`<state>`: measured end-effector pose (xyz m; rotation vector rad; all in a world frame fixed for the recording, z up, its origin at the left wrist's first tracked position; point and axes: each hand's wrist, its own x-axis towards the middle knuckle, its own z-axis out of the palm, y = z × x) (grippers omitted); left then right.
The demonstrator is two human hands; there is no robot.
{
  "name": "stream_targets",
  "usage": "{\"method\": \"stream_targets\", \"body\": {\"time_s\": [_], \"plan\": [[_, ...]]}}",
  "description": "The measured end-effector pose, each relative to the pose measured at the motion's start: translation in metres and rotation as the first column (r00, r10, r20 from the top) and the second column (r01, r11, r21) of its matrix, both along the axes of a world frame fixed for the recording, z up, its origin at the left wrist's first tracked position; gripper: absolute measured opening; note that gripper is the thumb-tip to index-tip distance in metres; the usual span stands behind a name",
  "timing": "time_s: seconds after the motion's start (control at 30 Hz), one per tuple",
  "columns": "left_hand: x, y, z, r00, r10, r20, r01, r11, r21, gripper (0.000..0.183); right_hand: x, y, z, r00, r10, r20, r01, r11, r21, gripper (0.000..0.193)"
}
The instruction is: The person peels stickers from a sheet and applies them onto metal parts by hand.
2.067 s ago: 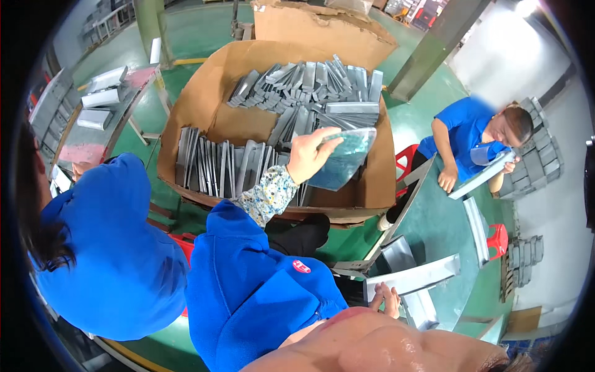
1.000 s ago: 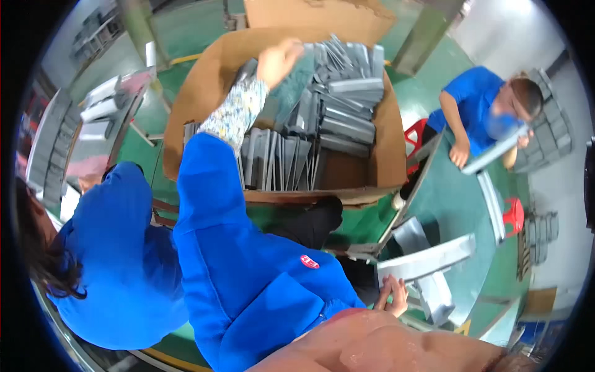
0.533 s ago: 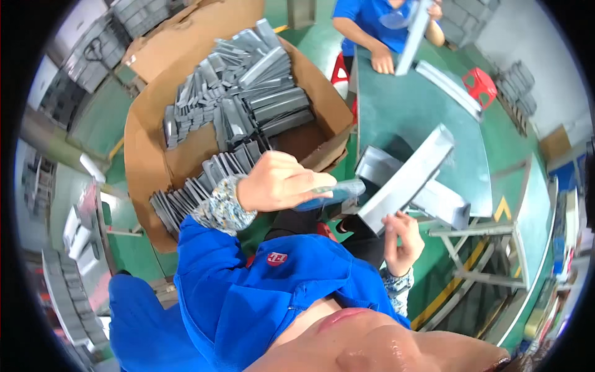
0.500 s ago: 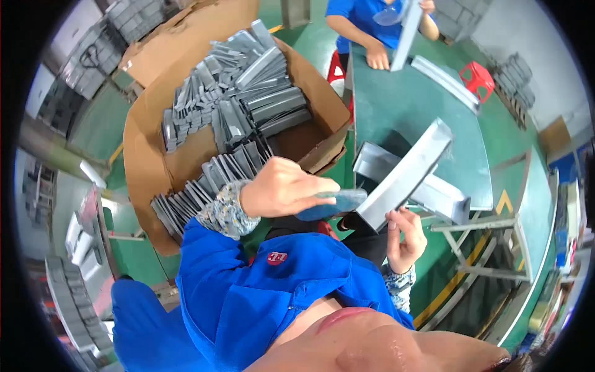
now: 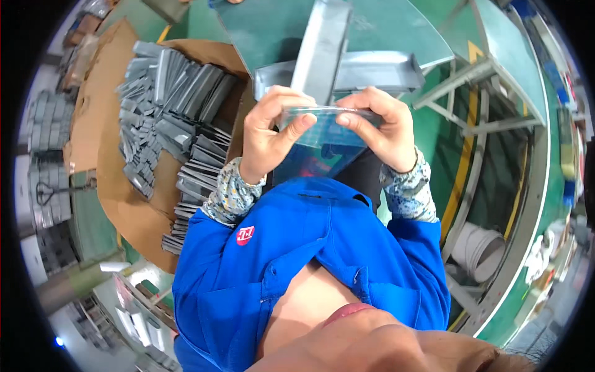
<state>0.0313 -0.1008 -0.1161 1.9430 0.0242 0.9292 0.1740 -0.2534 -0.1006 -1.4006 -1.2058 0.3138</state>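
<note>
Right hand (image 5: 385, 127), moved from trough (image 5: 321, 49) to film (image 5: 322, 133), upper centre, pinches it with left hand (image 5: 265, 127); step seemingly spreading film, next needing even grip.

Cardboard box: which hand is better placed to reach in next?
Probably the left hand: the cardboard box stands on that side, farther from the right hand. Both hands pinch the clear plastic sheet, so the left would likely need to let go first.

Floor (image 5: 197, 28) green; yellow stripe (image 5: 463, 180) runs along it at right. Green-topped worktable (image 5: 396, 28) at upper edge. To its right, second table (image 5: 519, 59), similar top, pale metal frame (image 5: 455, 83). Small bright light (image 5: 59, 341) at lower-left rim.
</note>
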Motion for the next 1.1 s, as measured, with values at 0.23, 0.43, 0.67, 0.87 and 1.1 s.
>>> {"method": "stream_targets", "body": {"time_s": [0.23,0.43,0.67,0.87,1.1], "plan": [[0.008,-0.007,0.007,0.967,-0.180,-0.180,0.122,0.948,-0.293,0.022,0.012,-0.009,-0.004,0.994,-0.053,0.091,0.053,0.999,0.007,0.014],[-0.003,-0.002,0.006,0.986,-0.044,-0.160,0.020,0.989,-0.144,0.012,0.001,0.003,0.005,0.919,-0.142,0.369,0.155,0.988,-0.007,0.018],[-0.024,0.014,0.006,0.998,0.032,-0.059,-0.032,0.999,0.004,0.011,-0.021,0.035,0.007,0.799,-0.105,0.593,0.083,0.994,0.065,0.010],[-0.042,0.020,0.008,0.983,0.172,-0.060,-0.164,0.980,0.113,0.012,-0.030,0.055,0.008,0.776,-0.076,0.626,0.044,0.997,0.066,0.010],[-0.045,0.028,0.007,0.973,0.232,0.003,-0.227,0.947,0.230,0.014,-0.037,0.062,0.021,0.699,-0.101,0.708,0.067,0.995,0.076,0.012]]}}
